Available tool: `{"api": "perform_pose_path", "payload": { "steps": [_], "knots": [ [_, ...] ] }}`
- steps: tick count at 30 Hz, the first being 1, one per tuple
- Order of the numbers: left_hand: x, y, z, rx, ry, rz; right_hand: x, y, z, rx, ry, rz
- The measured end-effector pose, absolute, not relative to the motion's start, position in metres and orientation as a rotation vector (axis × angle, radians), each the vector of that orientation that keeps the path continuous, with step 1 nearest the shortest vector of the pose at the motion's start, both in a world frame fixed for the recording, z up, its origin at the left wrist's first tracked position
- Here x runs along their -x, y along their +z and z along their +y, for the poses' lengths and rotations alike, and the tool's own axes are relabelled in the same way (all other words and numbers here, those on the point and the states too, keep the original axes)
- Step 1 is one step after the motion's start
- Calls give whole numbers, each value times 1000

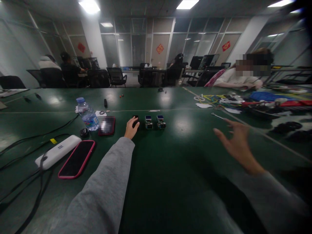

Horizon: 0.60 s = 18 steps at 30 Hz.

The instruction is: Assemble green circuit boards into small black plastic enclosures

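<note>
My left hand (131, 127), in a grey sleeve, reaches far out over the green table (170, 162) and closes its fingers on a small black object (136, 122). Just right of that object stand two small devices with blue tops (148, 122) (160, 121), side by side. My right hand (237, 143) hovers above the table at the right, fingers spread and holding nothing, somewhat blurred.
A water bottle (87, 114), a dark red phone (107, 125), a pink-cased phone (76, 159) and a white power bank (58, 151) with black cables lie at the left. Tools, wires and papers (243, 104) clutter the right, where a person sits. Other people sit at far desks.
</note>
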State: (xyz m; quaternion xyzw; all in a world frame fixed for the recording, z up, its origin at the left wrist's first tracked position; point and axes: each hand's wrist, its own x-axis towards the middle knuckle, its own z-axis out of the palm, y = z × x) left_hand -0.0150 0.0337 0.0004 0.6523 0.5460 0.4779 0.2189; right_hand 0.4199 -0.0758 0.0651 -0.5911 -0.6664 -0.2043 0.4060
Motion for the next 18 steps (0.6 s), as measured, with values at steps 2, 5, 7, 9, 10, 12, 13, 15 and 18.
{"api": "perform_pose_path", "payload": {
  "steps": [2,5,7,9,10,12,13,15,18],
  "knots": [
    [15,1,33,-1800,1321,1508,-364,51,-44,1339,-315,-1776],
    [15,0,34,-1808,1330,1512,-288,26,-5,1276,-97,-1865],
    [15,-1,35,-1818,1336,1517,-254,11,12,1302,-41,-1838],
    [15,-3,37,-1832,1348,1516,-234,0,24,1335,-18,-1802],
    [15,-4,38,-1843,1359,1513,-229,-3,28,1347,-12,-1793],
    [15,-5,40,-1859,1381,1508,-224,-8,35,1355,-2,-1799],
    [15,-6,41,-1864,1389,1507,-224,-10,37,1352,3,-1804],
    [16,-8,42,-1863,1385,1507,-225,-11,40,1340,28,-1804],
    [16,-8,43,-1850,1358,1508,-228,-12,43,1315,103,-1753]
  ]
}}
